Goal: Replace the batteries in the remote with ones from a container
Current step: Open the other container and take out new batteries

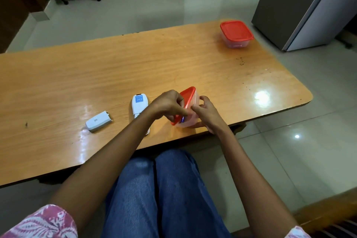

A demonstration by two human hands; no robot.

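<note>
A small clear container (pixel 190 120) with a red lid (pixel 187 95) is tipped on its side near the table's front edge. My left hand (pixel 168 105) pinches the lid's near edge, and my right hand (pixel 207 113) grips the container's clear body. Something blue shows inside the container. The white remote (pixel 139 105) lies face down just left of my hands, partly hidden by my left forearm. Its white battery cover (pixel 99 121) lies apart, further left.
A second clear container with a red lid (pixel 236 34) stands shut at the far right of the wooden table (pixel 116 67). A grey fridge (pixel 309 6) stands beyond the table's right end. My knees in blue jeans are below the table's front edge.
</note>
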